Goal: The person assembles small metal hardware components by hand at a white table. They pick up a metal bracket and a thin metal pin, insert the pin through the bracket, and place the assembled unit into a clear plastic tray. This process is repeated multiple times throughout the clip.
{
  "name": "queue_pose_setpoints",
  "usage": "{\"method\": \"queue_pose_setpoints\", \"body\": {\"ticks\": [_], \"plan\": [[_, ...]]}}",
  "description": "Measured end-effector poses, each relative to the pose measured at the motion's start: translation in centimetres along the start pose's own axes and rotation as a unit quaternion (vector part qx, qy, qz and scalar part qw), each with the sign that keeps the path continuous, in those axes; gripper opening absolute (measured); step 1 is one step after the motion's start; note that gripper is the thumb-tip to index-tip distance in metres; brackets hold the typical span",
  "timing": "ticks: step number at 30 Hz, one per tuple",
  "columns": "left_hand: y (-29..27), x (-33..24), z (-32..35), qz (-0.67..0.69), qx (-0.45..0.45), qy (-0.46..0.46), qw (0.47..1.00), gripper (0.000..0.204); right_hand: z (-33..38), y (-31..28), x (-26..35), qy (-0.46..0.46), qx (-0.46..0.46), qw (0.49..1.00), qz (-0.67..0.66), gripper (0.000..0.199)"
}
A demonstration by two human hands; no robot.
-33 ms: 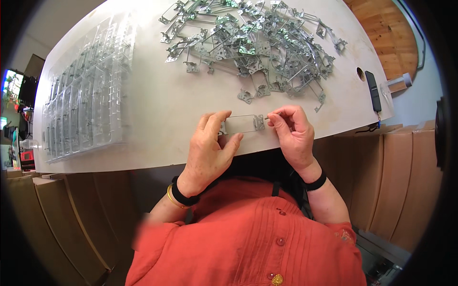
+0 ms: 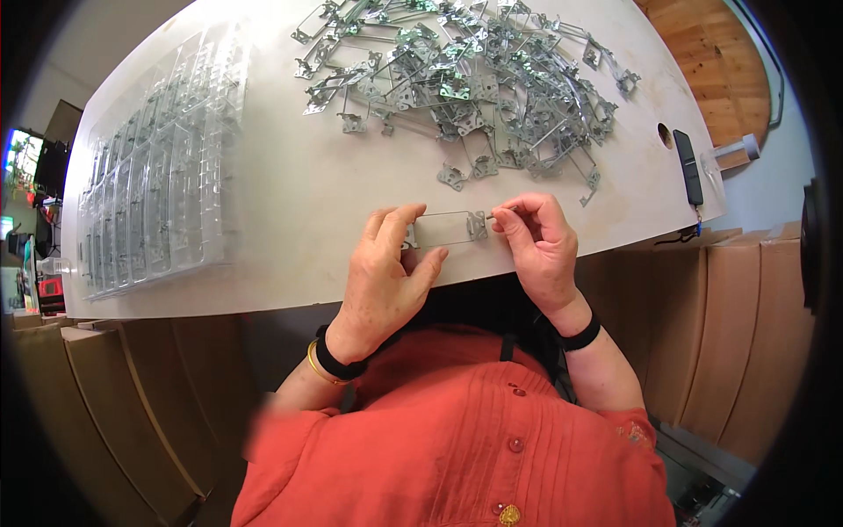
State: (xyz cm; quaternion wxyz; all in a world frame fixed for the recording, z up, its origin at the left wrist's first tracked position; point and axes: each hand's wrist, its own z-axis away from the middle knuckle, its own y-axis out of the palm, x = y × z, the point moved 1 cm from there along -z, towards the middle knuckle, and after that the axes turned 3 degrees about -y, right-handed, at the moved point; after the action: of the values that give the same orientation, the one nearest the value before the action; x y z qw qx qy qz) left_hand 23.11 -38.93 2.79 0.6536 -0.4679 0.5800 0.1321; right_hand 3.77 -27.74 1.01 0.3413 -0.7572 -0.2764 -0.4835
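Two hands work one thin rectangular wire frame with metal end brackets (image 2: 446, 228) at the white table's (image 2: 290, 211) six o'clock edge: left hand (image 2: 382, 277) pinches its left end, right hand (image 2: 537, 244) pinches a small part at its right bracket. Fitting seems underway; next calls for precise alignment.

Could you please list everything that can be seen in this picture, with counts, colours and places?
wire frame part: one, silvery with small metal end brackets, near table edge, between both hands
pile of metal parts: many, too tangled to count, silvery, far middle of table
clear plastic trays: a set, count unclear, transparent, left side of table
table: one, white
dark slim device: one, black, right table edge
cardboard boxes: several, brown, below the table
left hand: one, holds the frame's left end, black wristband and gold bangle
right hand: one, pinches at the frame's right end, black wristband
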Motion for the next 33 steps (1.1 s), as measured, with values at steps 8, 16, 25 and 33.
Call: {"method": "queue_pose_setpoints", "body": {"ticks": [8, 16, 25, 33], "plan": [[0.4, 0.6, -0.2, -0.015, 0.004, 0.010, 1.000, 0.049, -0.6, 0.4, -0.4, 0.012, 0.008, 1.000, -0.006, 0.009], [0.5, 0.5, -0.3, 0.009, -0.001, 0.009, 1.000, 0.046, -0.7, 0.5, -0.1, -0.024, 0.020, 0.999, 0.040, 0.009], [0.1, 0.7, -0.3, 0.023, -0.008, 0.001, 1.000, 0.047, -1.0, 0.9, 0.1, -0.043, 0.045, 0.994, 0.085, 0.013], [0.3, 1.1, -0.4, 0.021, -0.018, 0.019, 0.999, 0.047, -1.4, 0.9, 0.4, -0.049, 0.057, 0.991, 0.107, 0.013]]}}
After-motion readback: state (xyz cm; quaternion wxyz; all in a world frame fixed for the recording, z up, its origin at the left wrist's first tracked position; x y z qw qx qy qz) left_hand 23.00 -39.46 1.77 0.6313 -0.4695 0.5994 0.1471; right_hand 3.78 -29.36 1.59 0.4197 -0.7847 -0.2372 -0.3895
